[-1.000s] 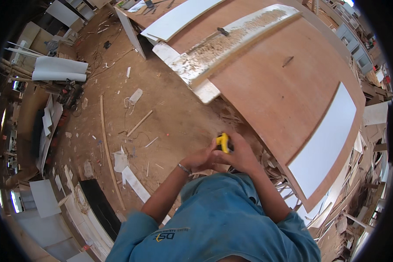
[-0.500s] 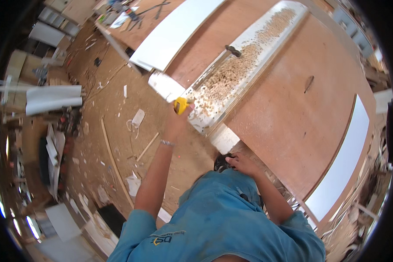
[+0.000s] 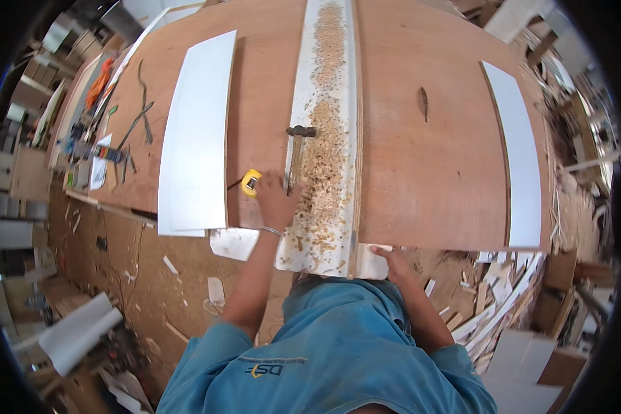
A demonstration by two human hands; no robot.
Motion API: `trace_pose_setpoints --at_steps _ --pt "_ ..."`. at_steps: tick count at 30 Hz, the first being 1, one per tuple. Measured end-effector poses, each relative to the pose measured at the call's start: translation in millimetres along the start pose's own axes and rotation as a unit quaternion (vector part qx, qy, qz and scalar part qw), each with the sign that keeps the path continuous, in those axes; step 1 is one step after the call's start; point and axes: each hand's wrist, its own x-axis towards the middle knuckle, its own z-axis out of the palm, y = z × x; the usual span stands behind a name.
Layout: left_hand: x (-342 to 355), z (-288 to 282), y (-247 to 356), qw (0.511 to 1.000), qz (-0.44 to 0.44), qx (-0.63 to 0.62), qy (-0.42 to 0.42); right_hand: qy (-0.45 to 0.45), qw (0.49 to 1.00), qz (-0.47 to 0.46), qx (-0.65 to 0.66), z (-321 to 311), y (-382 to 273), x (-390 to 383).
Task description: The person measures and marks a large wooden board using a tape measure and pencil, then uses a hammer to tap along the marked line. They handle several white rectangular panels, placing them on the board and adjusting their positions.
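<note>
One yellow tape measure [image 3: 251,183] lay left of centre on the single brown counter [image 3: 421,186], and one hammer [image 3: 297,153] rested at mid-frame on the one long sawdust-strewn board [image 3: 328,138]. Two white panels were on the counter, one at the left [image 3: 196,138] and one at the right [image 3: 521,152]. Two hands showed, the left [image 3: 276,200] and the right [image 3: 388,259], and one white roll [image 3: 76,334] lay on the floor at lower left.

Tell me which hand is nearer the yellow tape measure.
Left. The left hand touches the yellow tape measure; the right hand rests at the board's near edge, well away.
</note>
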Motion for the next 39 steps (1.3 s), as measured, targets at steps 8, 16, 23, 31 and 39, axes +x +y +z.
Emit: trace_pose_setpoints --at_steps 8,16,23,31,39 --pt "-12.3 -1.1 -41.7 0.988 0.123 -0.042 -0.084 0.082 0.991 0.020 -0.107 10.6 -24.3 -46.4" --pt "11.6 -72.4 -18.5 0.824 -0.246 -0.453 -0.236 0.041 0.904 -0.138 -0.403 161.0 -168.9 -185.6" --pt "24.0 -178.6 37.4 0.750 -0.184 -0.590 -0.237 -0.227 0.914 -0.136 -0.308 235.7 -204.0 -170.8" --pt "37.7 -232.2 28.2 0.849 0.043 -0.376 -0.369 -0.040 0.981 -0.185 0.046 318.8 -223.3 -75.6" --pt "62.9 -157.9 -59.0 0.913 -0.163 -0.312 -0.207 -0.020 0.986 -0.040 -0.161 269.7 -146.6 -89.3"
